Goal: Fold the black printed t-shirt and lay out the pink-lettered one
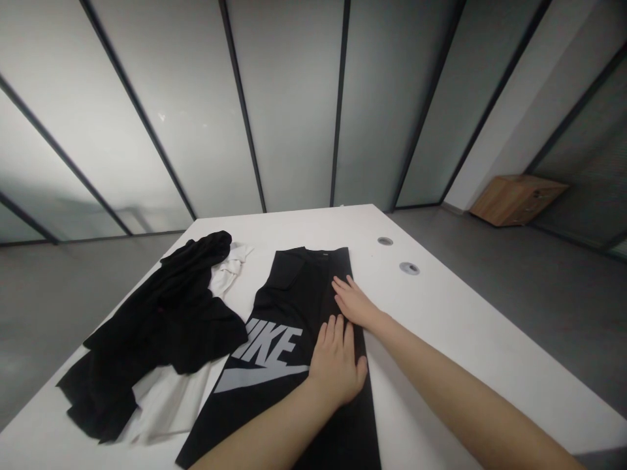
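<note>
A black shirt [294, 307] with a grey printed logo lies folded into a long strip on the white table [441, 313]. My left hand [337, 364] lies flat on it, fingers stretched out and together, just right of the logo. My right hand [353, 301] rests flat on the strip's right edge a little farther away, fingers extended toward the left. Neither hand holds anything.
A heap of black clothes [157, 326] lies on the table's left part, over white garments [171, 405]. Two round cable ports [409, 267] sit in the tabletop to the right. Glass partition walls stand behind, and a wooden cabinet [519, 199] is on the floor at far right.
</note>
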Available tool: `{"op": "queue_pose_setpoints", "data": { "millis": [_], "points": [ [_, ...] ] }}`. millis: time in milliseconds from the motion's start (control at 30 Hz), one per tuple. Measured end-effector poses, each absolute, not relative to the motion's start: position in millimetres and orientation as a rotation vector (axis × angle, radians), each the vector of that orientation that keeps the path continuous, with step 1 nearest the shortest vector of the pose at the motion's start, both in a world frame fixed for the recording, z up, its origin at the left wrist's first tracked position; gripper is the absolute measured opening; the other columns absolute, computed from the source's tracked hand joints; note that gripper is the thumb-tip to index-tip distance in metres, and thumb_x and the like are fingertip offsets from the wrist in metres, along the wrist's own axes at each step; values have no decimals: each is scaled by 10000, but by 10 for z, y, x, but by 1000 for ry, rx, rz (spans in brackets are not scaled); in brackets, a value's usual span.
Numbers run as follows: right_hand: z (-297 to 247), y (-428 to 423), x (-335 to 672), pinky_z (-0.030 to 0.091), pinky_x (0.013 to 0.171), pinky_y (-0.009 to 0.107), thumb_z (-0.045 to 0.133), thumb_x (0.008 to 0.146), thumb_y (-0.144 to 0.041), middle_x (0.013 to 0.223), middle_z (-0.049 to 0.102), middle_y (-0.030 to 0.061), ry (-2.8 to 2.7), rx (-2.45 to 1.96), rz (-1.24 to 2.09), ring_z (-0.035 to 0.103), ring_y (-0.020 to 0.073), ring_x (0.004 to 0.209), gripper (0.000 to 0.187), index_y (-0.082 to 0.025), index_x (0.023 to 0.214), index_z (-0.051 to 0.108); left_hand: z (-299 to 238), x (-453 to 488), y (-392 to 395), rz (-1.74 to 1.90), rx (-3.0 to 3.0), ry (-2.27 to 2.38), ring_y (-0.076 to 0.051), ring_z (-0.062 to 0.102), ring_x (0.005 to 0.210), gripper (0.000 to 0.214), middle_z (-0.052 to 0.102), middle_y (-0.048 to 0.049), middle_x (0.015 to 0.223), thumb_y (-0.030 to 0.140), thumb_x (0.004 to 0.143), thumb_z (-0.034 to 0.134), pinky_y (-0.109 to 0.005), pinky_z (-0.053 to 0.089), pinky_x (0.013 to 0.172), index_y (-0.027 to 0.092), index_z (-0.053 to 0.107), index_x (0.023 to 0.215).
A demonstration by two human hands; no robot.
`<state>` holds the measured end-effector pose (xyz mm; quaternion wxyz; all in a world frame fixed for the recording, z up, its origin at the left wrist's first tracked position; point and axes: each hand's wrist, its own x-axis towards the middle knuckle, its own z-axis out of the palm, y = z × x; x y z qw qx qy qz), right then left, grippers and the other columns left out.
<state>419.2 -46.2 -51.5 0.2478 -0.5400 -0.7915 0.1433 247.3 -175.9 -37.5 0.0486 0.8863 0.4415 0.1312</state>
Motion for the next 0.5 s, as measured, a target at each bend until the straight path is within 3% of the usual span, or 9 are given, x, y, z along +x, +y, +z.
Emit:
{"op": "queue_pose_setpoints", "data": {
  "millis": [67, 167, 367, 500],
  "points": [
    [-508, -268, 4185, 106, 1340, 528, 378, 1031, -348, 1643, 455, 213, -2261, -1611, 247, 283, 287, 1609, 627, -36, 1564, 487, -344, 2467, -1758, 375, 2691, 1337, -397, 292, 1588, 771, 357, -229, 1695, 568, 1036, 414, -554, 287, 1276, 68, 411, 1624],
    [-494, 34, 4180, 95, 1335, 514, 344, 1047, -393, 1688, 381, 212, -2252, -1780, 185, 203, 288, 1632, 682, -24, 1621, 379, -316, 2460, -1753, 343, 2676, 1314, -410, 278, 1592, 763, 329, -216, 1711, 582, 1041, 405, -579, 278, 1277, 100, 417, 1631],
    [-498, 505, 4182, 167, 1269, 660, 311, 1049, -461, 1740, 254, 213, -2091, -2021, 207, 193, 444, 1609, 728, -69, 1662, 319, -309, 2453, -1748, 351, 2637, 1299, -403, 255, 1603, 779, 320, -200, 1720, 608, 1038, 380, -591, 266, 1280, 118, 401, 1643],
    [-492, 687, 4195, 172, 1270, 638, 340, 1033, -473, 1752, 240, 190, -2040, -2089, 210, 196, 458, 1601, 746, -82, 1667, 313, -325, 2452, -1744, 345, 2626, 1295, -401, 246, 1606, 781, 310, -202, 1724, 611, 1041, 362, -587, 268, 1281, 112, 404, 1639]
  ]
}}
